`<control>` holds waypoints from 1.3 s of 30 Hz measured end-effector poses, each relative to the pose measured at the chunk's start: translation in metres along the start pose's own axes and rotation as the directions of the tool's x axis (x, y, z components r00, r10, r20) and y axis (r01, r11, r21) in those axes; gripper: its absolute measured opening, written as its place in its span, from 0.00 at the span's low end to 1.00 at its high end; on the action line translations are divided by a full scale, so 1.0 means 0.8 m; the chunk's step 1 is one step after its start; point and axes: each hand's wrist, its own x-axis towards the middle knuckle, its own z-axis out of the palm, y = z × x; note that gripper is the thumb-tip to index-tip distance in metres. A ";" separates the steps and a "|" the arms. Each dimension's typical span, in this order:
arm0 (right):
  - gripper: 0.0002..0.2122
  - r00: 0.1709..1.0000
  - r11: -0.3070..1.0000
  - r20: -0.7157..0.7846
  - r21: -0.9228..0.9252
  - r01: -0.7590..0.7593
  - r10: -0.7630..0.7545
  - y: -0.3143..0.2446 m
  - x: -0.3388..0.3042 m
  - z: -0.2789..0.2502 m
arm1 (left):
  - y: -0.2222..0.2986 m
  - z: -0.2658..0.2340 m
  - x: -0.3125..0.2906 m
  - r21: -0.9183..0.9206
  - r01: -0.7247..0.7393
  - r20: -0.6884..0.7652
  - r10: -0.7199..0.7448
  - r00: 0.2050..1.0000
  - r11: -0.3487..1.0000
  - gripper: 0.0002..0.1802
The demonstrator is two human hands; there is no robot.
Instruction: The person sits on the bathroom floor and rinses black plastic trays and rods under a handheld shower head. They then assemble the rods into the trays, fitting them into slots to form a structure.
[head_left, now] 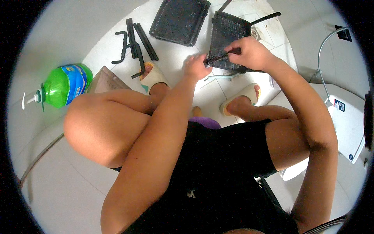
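Observation:
My left hand (pixel 197 68) is closed at the near left corner of a black perforated tray (pixel 228 33), around the end of a short dark rod (pixel 219 59). My right hand (pixel 251 54) pinches the other end of that rod above the tray. Black legs stick out from the tray's corners, one of them a straight bar (pixel 266 18) at the far right. What lies beneath my fingers is hidden.
A second black tray (pixel 180 21) lies beyond on the white tiles. To its left are black tubes (pixel 145 41) and a bent black frame (pixel 125 46). A green liquid bottle with a pump (pixel 64 85) and a box (pixel 111 80) stand left; a white lid (pixel 346 117) is right.

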 end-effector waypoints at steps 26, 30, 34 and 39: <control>0.13 0.995 0.995 0.094 -0.098 0.028 -0.018 -0.001 0.005 0.015 | -0.001 0.077 0.013 -0.764 0.281 0.162 -0.249 0.955 0.580 0.27; 0.13 0.996 0.996 -0.004 -0.005 -0.090 0.090 -0.009 0.016 0.033 | -0.010 0.083 0.019 -0.791 0.319 0.217 -0.249 0.944 0.522 0.28; 0.11 0.997 0.997 0.014 -0.007 -0.072 0.072 -0.004 0.009 0.038 | -0.005 0.081 0.021 -0.835 0.360 0.245 -0.306 0.920 0.416 0.26; 0.11 1.000 1.000 -0.001 -0.005 -0.025 0.025 0.007 -0.002 0.051 | 0.007 0.068 0.022 -0.793 0.370 0.244 -0.304 0.921 0.484 0.22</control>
